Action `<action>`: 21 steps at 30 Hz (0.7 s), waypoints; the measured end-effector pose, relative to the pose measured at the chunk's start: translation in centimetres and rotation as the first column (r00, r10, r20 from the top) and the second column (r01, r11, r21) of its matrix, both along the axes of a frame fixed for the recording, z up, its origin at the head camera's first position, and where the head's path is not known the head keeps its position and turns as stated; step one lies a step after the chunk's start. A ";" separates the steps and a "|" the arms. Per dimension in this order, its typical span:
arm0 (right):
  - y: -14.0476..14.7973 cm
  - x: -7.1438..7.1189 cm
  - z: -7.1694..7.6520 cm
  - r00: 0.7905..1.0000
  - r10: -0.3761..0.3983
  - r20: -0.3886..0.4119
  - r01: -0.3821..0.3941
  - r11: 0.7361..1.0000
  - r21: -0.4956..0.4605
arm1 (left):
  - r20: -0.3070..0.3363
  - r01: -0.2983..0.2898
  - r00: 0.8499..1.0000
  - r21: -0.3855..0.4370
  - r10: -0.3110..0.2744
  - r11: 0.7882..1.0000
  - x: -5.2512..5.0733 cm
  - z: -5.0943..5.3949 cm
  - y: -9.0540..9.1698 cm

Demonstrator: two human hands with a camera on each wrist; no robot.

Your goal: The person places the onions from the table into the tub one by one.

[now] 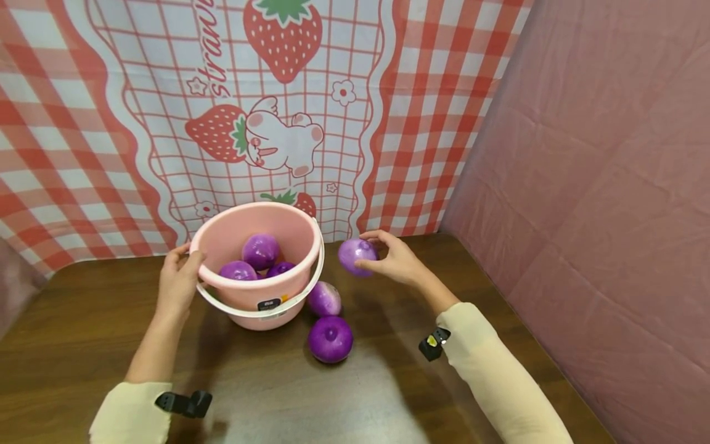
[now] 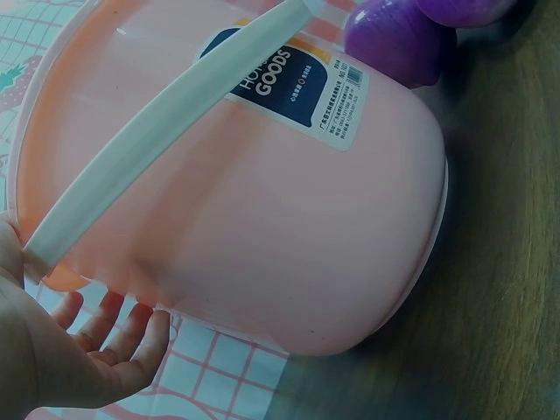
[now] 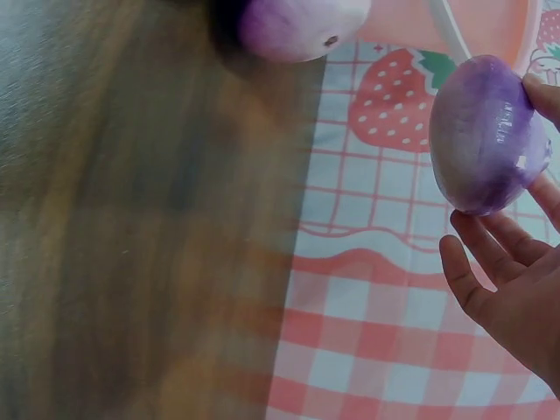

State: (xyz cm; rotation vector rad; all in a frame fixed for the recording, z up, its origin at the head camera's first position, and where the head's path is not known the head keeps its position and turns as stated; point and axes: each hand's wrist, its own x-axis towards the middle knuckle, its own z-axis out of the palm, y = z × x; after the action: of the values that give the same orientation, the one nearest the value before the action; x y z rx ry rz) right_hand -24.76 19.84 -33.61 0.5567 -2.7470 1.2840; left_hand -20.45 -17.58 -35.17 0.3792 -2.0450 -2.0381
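A pink bucket (image 1: 261, 317) with a white handle stands tilted on the table, several purple onion-like balls (image 1: 261, 251) inside it. My left hand (image 1: 179, 280) grips its rim at the left, thumb over the edge; in the left wrist view the fingers of that hand (image 2: 96, 350) curl by the bucket's outer wall (image 2: 289, 210). Right of the bucket, my right hand (image 1: 402, 262) pinches a pale purple onion (image 1: 357, 256) above the table. The right wrist view shows this onion (image 3: 486, 136) between thumb and fingers of the hand (image 3: 525, 297).
Beside the bucket's right side lies a purple-and-white onion (image 1: 325, 300), with a dark purple onion (image 1: 330, 340) just in front of it. Behind the brown table (image 1: 266, 394) hangs a red-and-white checked cloth with strawberries (image 1: 283, 37); a pink cloth (image 1: 588, 154) hangs at the right.
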 end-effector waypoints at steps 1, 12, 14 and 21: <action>-0.2 -0.1 0.2 1.000 0.003 0.000 -0.003 1.000 0.004 | 0.002 0.000 1.000 0.001 0.000 1.000 0.0 0.0 0.0; -1.3 -0.8 2.1 0.998 0.034 -0.049 -0.033 0.999 0.025 | 0.008 0.000 1.000 0.012 0.000 1.000 -0.1 0.0 -0.1; -1.6 -0.8 2.3 0.998 0.039 -0.044 -0.038 0.999 0.014 | 0.008 -0.002 1.000 0.008 0.002 1.000 -0.1 0.0 -0.1; -2.2 -0.9 3.1 0.997 0.055 -0.045 -0.055 0.998 0.010 | 0.004 0.000 1.000 0.000 0.000 1.000 -0.1 -0.1 -0.1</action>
State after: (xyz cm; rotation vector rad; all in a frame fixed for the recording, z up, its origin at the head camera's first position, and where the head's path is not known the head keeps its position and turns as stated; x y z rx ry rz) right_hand -25.61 17.60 -30.49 0.6584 -2.7195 1.2552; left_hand -20.59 -17.67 -35.28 0.3827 -2.0474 -2.0391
